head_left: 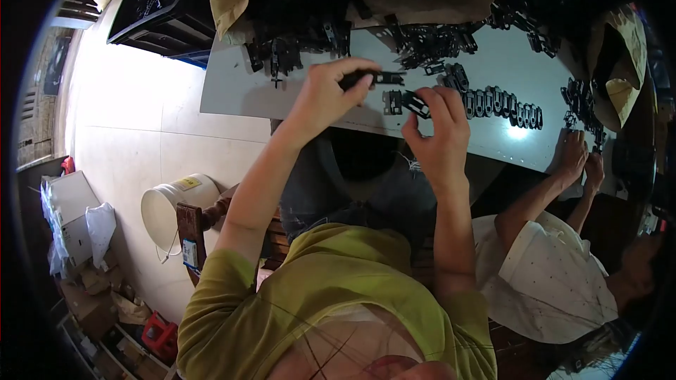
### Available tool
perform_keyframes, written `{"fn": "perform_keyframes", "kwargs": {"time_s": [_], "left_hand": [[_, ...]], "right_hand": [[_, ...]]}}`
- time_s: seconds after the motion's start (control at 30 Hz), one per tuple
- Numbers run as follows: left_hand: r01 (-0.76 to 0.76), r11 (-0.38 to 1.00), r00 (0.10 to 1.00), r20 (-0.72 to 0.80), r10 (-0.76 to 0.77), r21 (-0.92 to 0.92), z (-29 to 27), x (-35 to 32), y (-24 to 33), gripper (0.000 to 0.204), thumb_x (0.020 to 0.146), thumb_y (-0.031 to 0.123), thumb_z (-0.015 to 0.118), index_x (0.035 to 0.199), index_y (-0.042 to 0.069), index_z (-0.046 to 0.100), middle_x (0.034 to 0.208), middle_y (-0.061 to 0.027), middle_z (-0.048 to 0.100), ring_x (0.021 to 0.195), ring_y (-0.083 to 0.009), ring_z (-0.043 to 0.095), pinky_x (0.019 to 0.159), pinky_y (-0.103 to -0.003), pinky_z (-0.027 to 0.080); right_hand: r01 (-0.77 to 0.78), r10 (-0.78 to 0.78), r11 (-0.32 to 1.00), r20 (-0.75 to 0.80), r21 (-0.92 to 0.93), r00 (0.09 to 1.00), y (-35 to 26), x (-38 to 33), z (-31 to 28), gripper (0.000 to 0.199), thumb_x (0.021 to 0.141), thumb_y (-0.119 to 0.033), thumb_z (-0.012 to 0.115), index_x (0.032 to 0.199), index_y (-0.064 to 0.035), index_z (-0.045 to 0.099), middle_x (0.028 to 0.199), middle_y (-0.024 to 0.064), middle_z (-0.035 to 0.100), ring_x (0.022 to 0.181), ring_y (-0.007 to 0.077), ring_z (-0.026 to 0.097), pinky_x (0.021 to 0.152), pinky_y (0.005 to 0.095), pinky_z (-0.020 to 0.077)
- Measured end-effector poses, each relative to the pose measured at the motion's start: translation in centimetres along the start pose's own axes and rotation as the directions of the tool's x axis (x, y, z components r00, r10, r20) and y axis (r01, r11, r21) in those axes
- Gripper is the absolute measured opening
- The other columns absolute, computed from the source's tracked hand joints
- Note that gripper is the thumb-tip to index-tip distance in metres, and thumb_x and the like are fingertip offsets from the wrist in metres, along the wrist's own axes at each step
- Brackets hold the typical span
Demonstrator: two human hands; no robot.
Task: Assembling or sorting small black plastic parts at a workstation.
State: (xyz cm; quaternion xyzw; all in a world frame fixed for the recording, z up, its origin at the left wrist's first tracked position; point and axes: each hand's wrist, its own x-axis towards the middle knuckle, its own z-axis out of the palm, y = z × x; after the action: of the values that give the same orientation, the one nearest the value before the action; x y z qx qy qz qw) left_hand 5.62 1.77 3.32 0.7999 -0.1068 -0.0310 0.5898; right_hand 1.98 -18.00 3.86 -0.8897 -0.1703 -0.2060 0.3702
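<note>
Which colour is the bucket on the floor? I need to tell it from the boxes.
White, with a yellow label: the bucket shows in the head view.

Small black parts [429,46], indistinct details

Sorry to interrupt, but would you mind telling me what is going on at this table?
A person in a green shirt sits at a white table, working with small black metal parts. The left hand pinches one black part above the table; the right hand grips another part. A row of parts lies to the right, and loose heaps lie further back. Beside them, a co-worker's hands rest at the table edge.
</note>
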Motion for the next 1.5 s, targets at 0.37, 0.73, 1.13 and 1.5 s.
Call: {"fn": "perform_keyframes", "kwargs": {"time_s": [0.37,0.73,1.13,1.5], "left_hand": [[-0.164,0.977,0.984,0.092,0.152,0.139,1.5,-1.7,1.9,0.031,0.081,0.003,0.065,0.111,0.003,0.063,0.095,-0.0088,0.067,0.082,-0.0157,0.063,0.076,-0.027,0.049],[-0.062,0.97,0.977,0.184,0.107,-0.234,2.2,-4.0,0.7,0.024,0.087,0.017,0.066,0.107,0.003,0.062,0.093,-0.0044,0.063,0.077,-0.0094,0.058,0.071,-0.025,0.046],[-0.151,0.876,0.931,-0.231,0.282,0.459,-1.5,5.6,-2.2,0.018,0.08,0.011,0.066,0.09,0.001,0.056,0.087,-0.009,0.059,0.068,-0.0221,0.063,0.063,-0.032,0.049],[-0.029,0.357,0.982,-0.041,0.187,0.934,0.4,7.0,-1.9,0.032,0.068,-0.002,0.062,0.1,-0.005,0.059,0.088,-0.0231,0.06,0.068,-0.0321,0.067,0.053,-0.037,0.053]], "right_hand": [[0.138,-0.11,0.978,0.18,-0.155,0.978,-2.0,0.7,-0.5,0.039,0.066,0.002,0.069,0.104,-0.0009,0.062,0.099,0.0113,0.054,0.084,0.029,0.057,0.07,0.0359,0.0486],[-0.545,0.335,0.657,0.446,0.52,0.83,0.1,-3.8,-0.7,0.019,0.077,-0.005,0.074,0.084,0.0038,0.059,0.079,0.0022,0.056,0.069,0.0057,0.051,0.059,0.0202,0.0398],[-0.077,0.105,0.787,0.01,-0.612,0.994,5.9,-0.9,1.0,0.019,0.079,-0.011,0.067,0.095,-0.0019,0.062,0.101,0.0116,0.056,0.089,0.0289,0.056,0.072,0.0375,0.0488],[-0.315,0.403,0.826,0.099,-0.468,0.91,3.5,-2.6,1.3,0.032,0.078,-0.014,0.065,0.106,-0.0023,0.054,0.099,0.0159,0.056,0.078,0.0367,0.061,0.065,0.0421,0.051]]}}
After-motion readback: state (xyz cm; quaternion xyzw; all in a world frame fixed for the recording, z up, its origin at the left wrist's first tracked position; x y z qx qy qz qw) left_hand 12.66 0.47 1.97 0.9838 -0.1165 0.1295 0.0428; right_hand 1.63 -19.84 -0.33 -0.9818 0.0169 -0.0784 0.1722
